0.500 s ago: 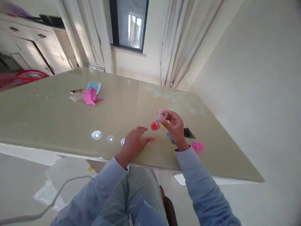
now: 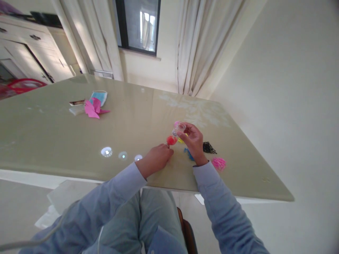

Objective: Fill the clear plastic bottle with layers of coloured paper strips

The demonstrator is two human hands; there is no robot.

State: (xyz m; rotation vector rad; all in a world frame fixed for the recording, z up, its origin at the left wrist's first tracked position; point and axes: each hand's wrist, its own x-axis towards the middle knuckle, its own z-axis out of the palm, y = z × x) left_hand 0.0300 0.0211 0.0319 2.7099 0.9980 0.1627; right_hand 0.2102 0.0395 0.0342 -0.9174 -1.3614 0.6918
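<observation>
- Risk, bench (image 2: pixel 127 123): smooth and glossy from where I stood; a dropped piece could have skidded.
- Risk, right sleeve (image 2: pixel 221 203): just beside the pink clump (image 2: pixel 218 164); a careless sweep could have dragged it.
- Risk, left hand (image 2: pixel 158 159): bent fingers close by the red clump (image 2: pixel 172 140); a nudge could have scattered it. Could not tell whether they gripped anything.
- Risk, right hand (image 2: pixel 193 140): fingers pinched the see-through container (image 2: pixel 179 129) above the bench, near the red clump; a loose pinch could have let it slip.
- Count, large: one bench, two hands.
- Count, middling, far left: one face mask (image 2: pixel 101 96), one folded pink piece (image 2: pixel 92 109), one pale packet (image 2: pixel 76 110), one narrow slip (image 2: pixel 77 103).
- Count, small: one container; clumps, one each of pink, black (image 2: pixel 209 147), red, blue (image 2: pixel 189 154) and yellow (image 2: pixel 180 140), the yellow partly hidden. Strands within clumps: too fine to count.
</observation>
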